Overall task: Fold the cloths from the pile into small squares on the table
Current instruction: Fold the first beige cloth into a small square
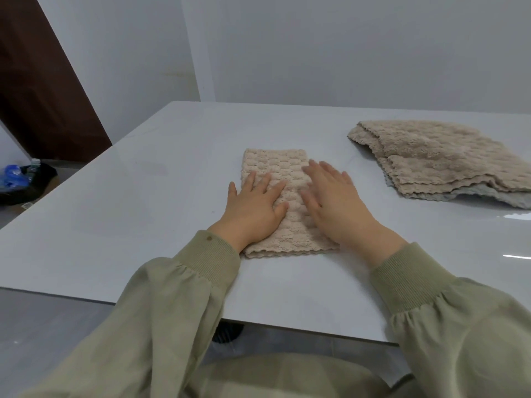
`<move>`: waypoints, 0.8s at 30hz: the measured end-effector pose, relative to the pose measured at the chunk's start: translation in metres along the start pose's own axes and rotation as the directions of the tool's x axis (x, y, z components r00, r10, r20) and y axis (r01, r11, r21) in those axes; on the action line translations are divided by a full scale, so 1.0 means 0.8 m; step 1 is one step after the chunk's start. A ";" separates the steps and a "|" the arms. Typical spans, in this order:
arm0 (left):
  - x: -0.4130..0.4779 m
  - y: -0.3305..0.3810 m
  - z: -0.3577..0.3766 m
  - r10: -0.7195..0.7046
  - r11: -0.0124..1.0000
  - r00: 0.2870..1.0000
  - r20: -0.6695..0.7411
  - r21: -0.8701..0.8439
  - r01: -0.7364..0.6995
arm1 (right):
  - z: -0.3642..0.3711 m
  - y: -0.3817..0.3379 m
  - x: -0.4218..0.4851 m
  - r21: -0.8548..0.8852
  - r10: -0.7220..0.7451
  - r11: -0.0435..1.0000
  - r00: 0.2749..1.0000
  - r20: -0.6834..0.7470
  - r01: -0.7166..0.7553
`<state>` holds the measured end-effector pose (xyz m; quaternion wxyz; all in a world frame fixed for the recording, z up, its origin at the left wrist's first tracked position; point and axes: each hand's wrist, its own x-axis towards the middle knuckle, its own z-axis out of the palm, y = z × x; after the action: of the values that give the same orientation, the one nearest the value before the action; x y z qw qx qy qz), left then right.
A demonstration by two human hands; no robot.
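pressing flat on a beige waffle-textured cloth w/ both hands, palms down, fingers straight & slightly spread, nothing gripped. left hand on the cloth's left half, thumb toward the centre, little finger off the left edge on bare tabletop. right hand on the right half & over the right edge, fingertips pointing away & a bit left. hands close together, not touching, narrow strip of cloth showing btwn them. cloth already folded into a long narrow rectangle, long axis running away from the person, scalloped edges stacked at the near short end, far end square & neat; lying approx mid tabletop, straight in front of the person. pile of more beige cloths to the right & farther back, well apart from the folded one, laid flat in layers w/ wavy edges offset; grey cloth peeking out at the bottom right of it. olive-green sleeves w/ ribbed cuffs: left sleeve, right sleeve. tabletop pale grey & glossy, light streaks reflected at the right. behind: plain pale wall, dark brown door at far left. on the floor by the door, a black bin or bag w/ blue plastic & a clear bottle; too small to tell more.
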<state>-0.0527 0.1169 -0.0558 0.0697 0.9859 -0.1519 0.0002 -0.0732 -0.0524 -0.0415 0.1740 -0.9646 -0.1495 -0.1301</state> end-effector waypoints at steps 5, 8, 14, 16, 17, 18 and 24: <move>-0.011 -0.006 -0.002 0.043 0.997 0.999 0.014 -0.064 -0.042 | 0.012 0.008 -0.004 -0.133 0.071 0.991 0.945 0.320 -0.030; -0.026 -0.014 -0.005 0.117 0.993 0.992 0.056 -0.020 -0.116 | 0.012 0.007 -0.004 -0.162 0.094 0.986 0.946 0.310 -0.045; -0.036 -0.034 -0.004 0.185 0.965 0.982 -0.037 -0.182 -0.188 | 0.012 0.012 0.005 -0.027 0.037 0.999 0.988 0.153 -0.033; -0.018 -0.040 -0.007 0.078 0.880 0.975 -0.209 -0.445 -0.166 | 0.012 0.019 0.019 0.095 0.053 0.994 0.998 0.015 -0.054; -0.007 -0.043 -0.009 -0.036 0.831 0.968 -0.247 -0.546 -0.109 | 0.013 0.022 0.027 0.138 0.088 0.987 0.996 -0.015 -0.085; 0.006 -0.047 -0.010 -0.161 0.790 0.953 -0.255 -0.612 -0.030 | 0.015 0.025 0.036 0.169 0.128 0.978 0.992 -0.023 -0.122; 0.088 -0.066 -0.008 -0.434 0.870 0.854 -0.286 -0.378 0.316 | 0.035 0.046 0.100 0.179 0.268 0.951 0.962 -0.061 -0.253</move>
<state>0.0307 0.1468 -0.0556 0.2525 0.9548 0.0634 0.1435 0.0179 -0.0553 -0.0532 0.2772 -0.9512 -0.0239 -0.1334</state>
